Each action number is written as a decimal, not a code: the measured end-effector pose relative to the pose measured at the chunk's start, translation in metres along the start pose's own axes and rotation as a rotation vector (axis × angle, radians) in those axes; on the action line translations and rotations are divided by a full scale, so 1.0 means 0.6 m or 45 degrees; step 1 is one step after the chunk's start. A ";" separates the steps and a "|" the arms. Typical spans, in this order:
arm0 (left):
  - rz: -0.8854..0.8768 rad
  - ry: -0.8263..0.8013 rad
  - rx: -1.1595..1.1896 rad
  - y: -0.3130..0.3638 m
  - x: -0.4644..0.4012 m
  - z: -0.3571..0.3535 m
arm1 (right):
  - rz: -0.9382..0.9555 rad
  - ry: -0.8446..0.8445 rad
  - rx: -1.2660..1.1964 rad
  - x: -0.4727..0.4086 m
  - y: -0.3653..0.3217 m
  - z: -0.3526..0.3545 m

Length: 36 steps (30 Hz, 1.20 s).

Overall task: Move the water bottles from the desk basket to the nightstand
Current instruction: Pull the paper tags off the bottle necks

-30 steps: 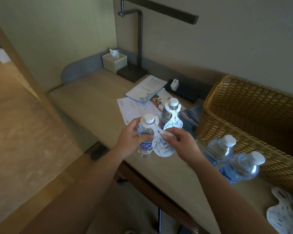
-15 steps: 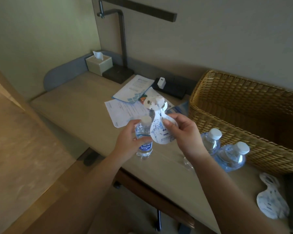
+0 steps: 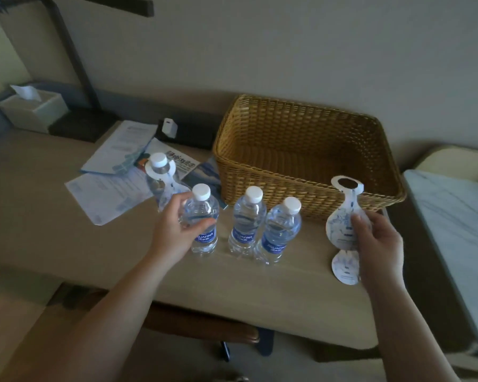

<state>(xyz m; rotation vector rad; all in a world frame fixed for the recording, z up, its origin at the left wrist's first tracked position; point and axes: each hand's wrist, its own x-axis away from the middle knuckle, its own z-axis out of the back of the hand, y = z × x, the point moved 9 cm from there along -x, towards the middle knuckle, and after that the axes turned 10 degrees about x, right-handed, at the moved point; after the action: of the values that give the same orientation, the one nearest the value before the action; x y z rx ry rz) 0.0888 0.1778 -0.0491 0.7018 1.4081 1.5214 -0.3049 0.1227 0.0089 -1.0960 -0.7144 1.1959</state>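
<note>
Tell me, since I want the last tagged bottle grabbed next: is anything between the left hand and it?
No gap to cross. The left hand grips an untagged bottle directly in front of the tagged bottle; nothing else stands between them.

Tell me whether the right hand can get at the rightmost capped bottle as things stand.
Probably not straight away: the right hand is holding a paper tag. The path to the rightmost bottle looks clear across bare desk, so it would need to drop the tag first.
</note>
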 end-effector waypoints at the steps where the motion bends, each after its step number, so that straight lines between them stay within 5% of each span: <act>1: -0.009 0.002 -0.028 0.002 -0.001 -0.003 | -0.071 0.029 0.072 -0.007 0.038 0.012; 9: -0.021 -0.022 0.019 0.005 -0.004 -0.011 | -0.314 0.006 0.571 -0.039 0.241 0.008; 20: 0.013 -0.024 0.007 0.003 -0.002 -0.010 | -0.484 0.159 0.714 -0.044 0.273 0.029; 26: 0.000 -0.003 -0.021 -0.002 -0.002 -0.008 | -0.200 0.124 0.944 -0.024 0.228 0.026; 36: -0.033 0.151 -0.052 0.001 0.027 0.048 | 0.384 0.197 0.545 0.080 0.021 -0.032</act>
<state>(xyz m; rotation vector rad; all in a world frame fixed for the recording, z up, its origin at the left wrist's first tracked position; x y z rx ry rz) 0.1073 0.2049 -0.0461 0.5745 1.4638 1.5893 -0.2798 0.1631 -0.0145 -0.9387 -0.1601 1.4211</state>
